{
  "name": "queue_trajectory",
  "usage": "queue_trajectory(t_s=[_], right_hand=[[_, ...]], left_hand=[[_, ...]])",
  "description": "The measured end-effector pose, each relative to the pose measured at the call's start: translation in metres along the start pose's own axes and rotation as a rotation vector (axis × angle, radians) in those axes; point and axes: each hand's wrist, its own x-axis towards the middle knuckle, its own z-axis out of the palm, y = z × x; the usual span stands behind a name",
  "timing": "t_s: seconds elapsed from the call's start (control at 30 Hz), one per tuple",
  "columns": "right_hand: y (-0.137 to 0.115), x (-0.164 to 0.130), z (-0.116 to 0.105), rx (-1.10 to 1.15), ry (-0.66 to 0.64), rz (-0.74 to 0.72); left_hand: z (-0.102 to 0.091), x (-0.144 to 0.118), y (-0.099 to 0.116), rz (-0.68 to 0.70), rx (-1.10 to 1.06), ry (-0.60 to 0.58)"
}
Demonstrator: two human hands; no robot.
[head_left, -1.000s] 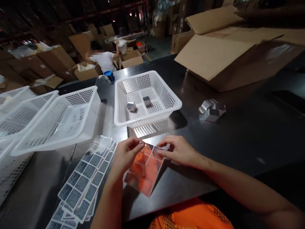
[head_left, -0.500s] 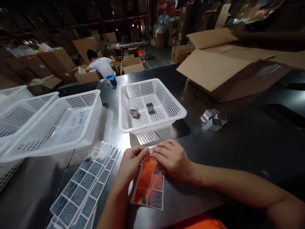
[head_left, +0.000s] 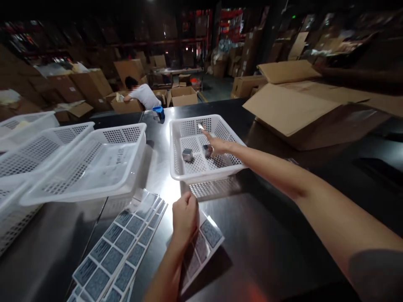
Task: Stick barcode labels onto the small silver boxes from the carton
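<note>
My left hand [head_left: 185, 216] is closed like a fist around one end of a sticker sheet [head_left: 210, 233] with grey printed squares, lifted at a tilt off the table. My right hand [head_left: 217, 144] reaches over the white plastic basket [head_left: 208, 173], its fingers stretched out and apart. A small pale, shiny piece [head_left: 201, 126] shows at a fingertip; whether it sticks there or is loose I cannot tell. Below this hand sits one silver block [head_left: 207, 150], partly covered by the fingers. Another silver block [head_left: 187, 154] lies to its left in the basket.
More sticker sheets [head_left: 116, 247] lie stacked at the left. White baskets [head_left: 94, 191] stand beyond them. An open cardboard box [head_left: 292, 105] occupies the table's right back. A blue tape dispenser [head_left: 159, 112] stands at the far edge. A person [head_left: 146, 96] works among boxes behind.
My right hand has left the sticker sheet and moved forward over the basket. My left hand has closed on the sheet and turned it up. The camera view has shifted slightly.
</note>
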Motion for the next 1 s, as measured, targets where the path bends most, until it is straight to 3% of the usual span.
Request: queue_trajectory(t_s=[0.1, 0.2, 0.3, 0.57, 0.7, 0.8, 0.87, 0.93, 1.0], right_hand=[[0.003, 0.01, 0.001, -0.074, -0.031, 0.116], [-0.006, -0.003, -0.011, -0.038, 0.053, 0.066], [-0.017, -0.013, -0.017, -0.054, 0.034, 0.017], [-0.049, 0.002, 0.026, -0.079, 0.109, -0.15], [-0.059, 0.0, 0.016, -0.019, 0.137, -0.197], [-0.062, -0.03, -0.001, 0.105, 0.257, -0.241], [-0.063, -0.063, -0.005, 0.357, 0.393, -0.241], [-0.062, -0.102, -0.001, 0.66, 0.469, -0.205], [-0.06, -0.139, 0.012, 0.875, 0.453, -0.157]], left_hand=[[0.005, 0.0, -0.003, 0.038, -0.037, -0.067], [0.007, 0.001, -0.005, 0.044, -0.087, -0.116], [0.01, -0.002, -0.005, 0.082, -0.095, -0.15], [0.015, -0.005, 0.001, 0.21, 0.012, -0.127], [0.011, 0.0, 0.001, 0.233, 0.04, -0.089], [0.01, -0.002, 0.004, 0.227, 0.05, -0.073], [0.009, -0.006, 0.007, 0.222, 0.07, -0.042], [0.009, -0.01, 0.01, 0.241, 0.093, 0.002], [0.008, -0.014, 0.01, 0.298, 0.104, 0.016]])
